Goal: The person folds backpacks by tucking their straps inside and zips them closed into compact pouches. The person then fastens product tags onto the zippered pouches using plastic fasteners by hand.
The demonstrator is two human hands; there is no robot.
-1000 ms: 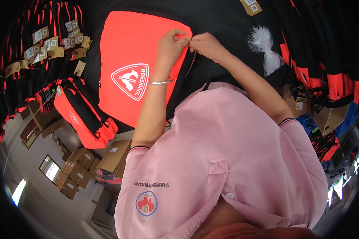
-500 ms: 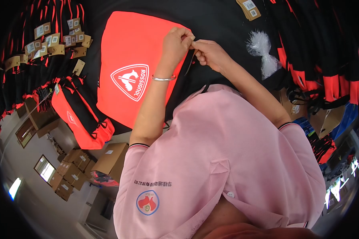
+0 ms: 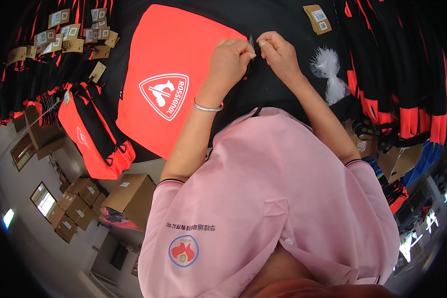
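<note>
A large bright coral-red bag (image 3: 149, 54) with a white ROSSIGNOL crest lies flat on the black-covered table (image 3: 275, 92). My left hand (image 3: 228, 62), a silver bangle on its wrist, rests over the bag's right edge near the upper corner. Its thumb and fingertips are pinched together. Just right of it, my right hand (image 3: 280, 54) is also closed in a pinch, beyond the bag's edge. A short, thin dark strand shows between the two sets of fingertips. Its kind is too small to make out, and the fingers hide its ends.
Several tan tags (image 3: 318, 20) lie stacked at the upper right, above a bundle of clear plastic strands (image 3: 328, 74). Black-and-red bags with tags (image 3: 59, 37) are piled left, more bags (image 3: 409, 89) right. A smaller red-black bag (image 3: 92, 134) sits at the table edge, near cartons (image 3: 131, 196).
My hands, together at the bag's corner before, have drawn apart, leaving a small gap. The right hand has moved up and right. The whole view has shifted slightly.
</note>
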